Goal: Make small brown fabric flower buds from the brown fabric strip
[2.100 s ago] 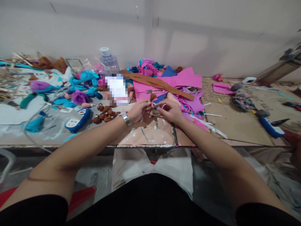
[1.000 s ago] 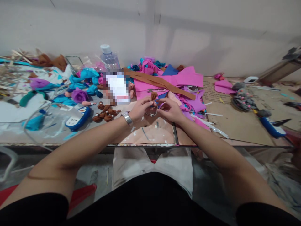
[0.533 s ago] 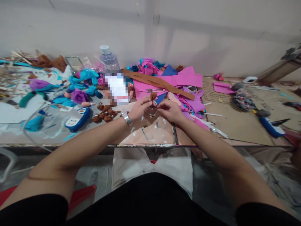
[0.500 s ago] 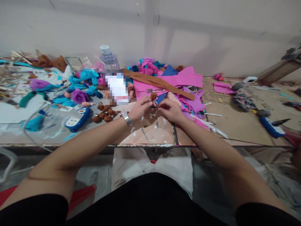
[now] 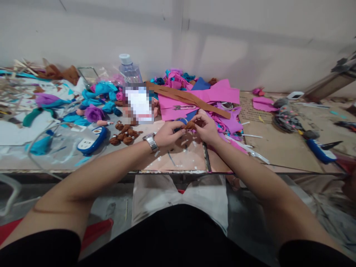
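Note:
A small twisted brown crepe-paper piece [image 5: 190, 125] is pinched between both hands above the table. My left hand [image 5: 168, 134], with a silver watch at its wrist, is closed on its left end. My right hand [image 5: 207, 129] grips the right side with bent fingers. By the left fingertips is a thin ring-shaped item [image 5: 182, 120], partly hidden; I cannot tell its kind. Several similar brown crepe-paper buds [image 5: 125, 133] lie left of the left wrist. Just beyond the hands, a pair of thread snips [image 5: 185, 107] rests on pink paper [image 5: 167, 109].
A brown paper strip [image 5: 189, 97] crosses the pink sheets. Further left are a smartphone-like blurred item [image 5: 139, 104], a clear bottle [image 5: 130, 72], a purple paper flower [image 5: 94, 113] and a blue-and-white power strip [image 5: 92, 141]. Cardboard [image 5: 267, 141] covers the right side, with another power strip [image 5: 321, 150].
The brown paper piece has gone from upright in my left fingers to lying sideways between both hands. My right hand has turned and now grips it too.

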Tool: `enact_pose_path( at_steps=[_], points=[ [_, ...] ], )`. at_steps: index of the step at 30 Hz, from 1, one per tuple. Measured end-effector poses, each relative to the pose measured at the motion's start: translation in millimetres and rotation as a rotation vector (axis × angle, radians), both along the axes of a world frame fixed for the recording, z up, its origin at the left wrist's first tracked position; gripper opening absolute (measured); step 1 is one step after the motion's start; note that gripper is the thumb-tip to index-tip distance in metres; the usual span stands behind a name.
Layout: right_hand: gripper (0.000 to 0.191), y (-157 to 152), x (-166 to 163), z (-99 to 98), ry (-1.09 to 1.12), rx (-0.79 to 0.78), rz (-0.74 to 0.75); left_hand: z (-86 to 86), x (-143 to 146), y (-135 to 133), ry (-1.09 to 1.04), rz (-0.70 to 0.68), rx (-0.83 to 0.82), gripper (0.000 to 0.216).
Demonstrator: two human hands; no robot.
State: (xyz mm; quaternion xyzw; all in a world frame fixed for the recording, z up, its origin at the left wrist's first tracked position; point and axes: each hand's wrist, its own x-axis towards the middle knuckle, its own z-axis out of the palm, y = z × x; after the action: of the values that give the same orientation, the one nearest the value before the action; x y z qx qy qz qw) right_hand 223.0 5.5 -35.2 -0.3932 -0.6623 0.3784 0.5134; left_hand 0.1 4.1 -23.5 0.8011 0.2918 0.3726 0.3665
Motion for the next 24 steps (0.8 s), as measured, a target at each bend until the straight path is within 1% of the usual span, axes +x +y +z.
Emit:
enact_pose_path(
  at_steps=[4,6,9,14,17,20,24],
  points=[
    [0.052,2.1,1.1,-2.5,0.01,-0.012,-0.013,2.4,-0.1,-1.7,-0.02,0.009,-0.02,0.028],
    [0.054,3.3,3.0,-3.6,-0.017,0.011,-0.015,4.2,0.8,-3.1,-0.068,0.014,-0.079,0.031],
    [0.051,3.4,6.0,-2.9,-0.113,0.096,-0.037,6.1,2.5,-4.4,-0.159,0.022,-0.174,0.036],
    [0.038,1.8,8.1,2.1,-0.293,0.281,-0.048,7.8,3.7,-4.6,-0.224,0.036,-0.224,0.037],
    [0.029,2.1,7.8,2.6,-0.33,0.359,-0.064,7.9,3.7,-5.0,-0.22,0.032,-0.23,0.036],
    [0.024,2.7,7.1,1.2,-0.329,0.368,-0.082,6.0,3.5,-4.7,-0.208,0.029,-0.216,0.035],
    [0.022,2.2,6.8,0.3,-0.321,0.393,-0.06,1.7,2.7,-3.2,-0.18,0.025,-0.175,0.034]
  ],
)
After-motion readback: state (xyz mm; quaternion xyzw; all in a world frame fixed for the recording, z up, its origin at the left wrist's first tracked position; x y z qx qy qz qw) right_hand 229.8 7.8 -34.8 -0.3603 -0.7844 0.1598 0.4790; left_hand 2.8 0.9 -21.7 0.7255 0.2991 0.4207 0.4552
